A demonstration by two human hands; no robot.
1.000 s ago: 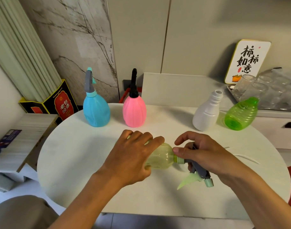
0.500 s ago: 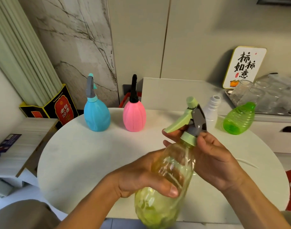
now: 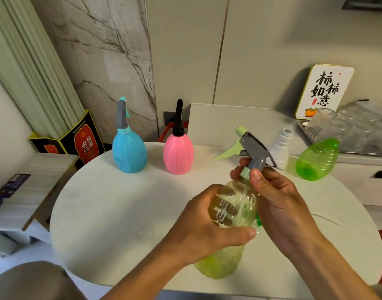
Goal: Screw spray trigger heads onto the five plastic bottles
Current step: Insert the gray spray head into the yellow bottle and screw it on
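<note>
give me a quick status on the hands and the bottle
Left hand gripping yellow-green bottle mid-body, held tilted. Right hand at the neck collar under grey trigger head. White bottle, green bottle uncapped. Nothing in the way.

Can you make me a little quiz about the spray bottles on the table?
1. True or false: the pink bottle already has a spray head on it.
2. Which bottle stands with a bare open neck? A) blue bottle B) white bottle C) pink bottle
3. What does the right hand pinch at the neck of the yellow-green bottle that the left hand holds?

Key
1. True
2. B
3. The collar of the grey and green trigger head
</note>
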